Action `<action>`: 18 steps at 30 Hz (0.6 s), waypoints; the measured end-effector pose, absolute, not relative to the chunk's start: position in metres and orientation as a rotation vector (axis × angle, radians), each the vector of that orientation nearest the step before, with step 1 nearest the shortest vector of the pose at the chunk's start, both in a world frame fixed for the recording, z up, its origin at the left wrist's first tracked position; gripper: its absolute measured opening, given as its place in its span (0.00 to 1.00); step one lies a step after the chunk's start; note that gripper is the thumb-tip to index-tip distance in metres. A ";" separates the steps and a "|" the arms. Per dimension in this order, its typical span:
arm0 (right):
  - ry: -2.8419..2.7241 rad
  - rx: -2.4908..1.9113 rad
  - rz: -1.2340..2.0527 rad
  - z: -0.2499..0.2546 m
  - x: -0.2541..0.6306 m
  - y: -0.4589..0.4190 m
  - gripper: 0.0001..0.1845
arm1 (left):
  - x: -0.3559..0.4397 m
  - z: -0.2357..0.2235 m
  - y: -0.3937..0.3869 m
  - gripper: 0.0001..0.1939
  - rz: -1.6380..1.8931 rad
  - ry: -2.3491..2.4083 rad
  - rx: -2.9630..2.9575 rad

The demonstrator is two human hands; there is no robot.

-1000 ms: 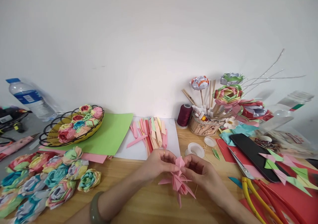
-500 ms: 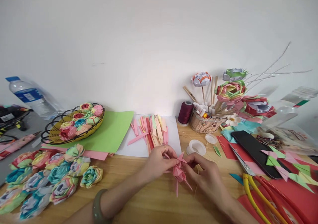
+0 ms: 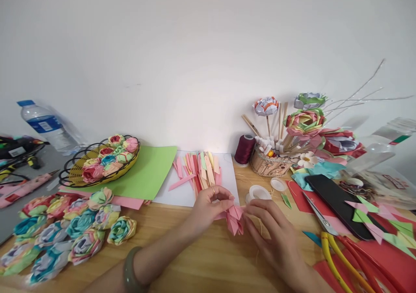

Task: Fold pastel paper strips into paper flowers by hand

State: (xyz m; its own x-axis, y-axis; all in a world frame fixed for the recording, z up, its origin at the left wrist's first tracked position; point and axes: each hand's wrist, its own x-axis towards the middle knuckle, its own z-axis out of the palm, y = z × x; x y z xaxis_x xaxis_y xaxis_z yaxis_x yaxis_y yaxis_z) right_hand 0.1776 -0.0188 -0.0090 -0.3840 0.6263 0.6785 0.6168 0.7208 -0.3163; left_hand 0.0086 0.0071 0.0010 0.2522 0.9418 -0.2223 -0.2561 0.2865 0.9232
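Note:
My left hand (image 3: pixel 211 206) pinches a pink folded paper flower piece (image 3: pixel 234 218) just above the wooden table (image 3: pixel 201 262). My right hand (image 3: pixel 273 232) sits right of the piece, fingers partly stretched, fingertips touching its right side; it is slightly blurred. A green bangle (image 3: pixel 130 272) is on my left wrist. Behind my hands lies a white sheet (image 3: pixel 227 180) with several folded paper strips (image 3: pixel 201 174) in pink, red and yellow.
Several paper roses (image 3: pixel 71 232) lie at the left, more in a wire basket (image 3: pixel 97 163) on green paper (image 3: pixel 146 171). A water bottle (image 3: pixel 48 126) lies beyond. Thread spool (image 3: pixel 244 149), flower basket (image 3: pixel 273 163), tape rolls (image 3: pixel 258 192), phone (image 3: pixel 338 202), scissors (image 3: pixel 318 217) crowd the right.
The pink piece has been turned and lowered toward the table; its long tips no longer stick out. My right hand has loosened from a pinch to stretched fingers. The view has shifted slightly.

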 end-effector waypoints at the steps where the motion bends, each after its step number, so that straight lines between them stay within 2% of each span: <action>1: -2.094 -0.956 -0.036 -0.009 0.179 -0.019 0.11 | 0.009 0.002 0.007 0.15 1.026 0.969 0.908; 4: -2.183 -0.939 -0.197 -0.007 0.181 -0.022 0.15 | 0.012 0.004 0.004 0.15 1.049 0.975 0.957; 7: -2.316 -0.851 -0.268 -0.002 0.183 -0.025 0.13 | 0.015 0.005 0.001 0.15 1.012 0.951 0.979; 18: -2.339 -0.730 -0.317 -0.001 0.184 -0.029 0.15 | 0.016 0.001 0.003 0.14 1.083 1.027 0.913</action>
State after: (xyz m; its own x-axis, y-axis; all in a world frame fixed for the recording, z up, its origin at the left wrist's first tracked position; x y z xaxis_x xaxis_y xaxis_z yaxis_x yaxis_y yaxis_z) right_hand 0.1838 -0.0293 -0.0007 -0.6277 0.4188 0.6562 0.5783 0.8152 0.0329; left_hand 0.0159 0.0030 0.0009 0.1427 0.9698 -0.1976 -0.2482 0.2284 0.9414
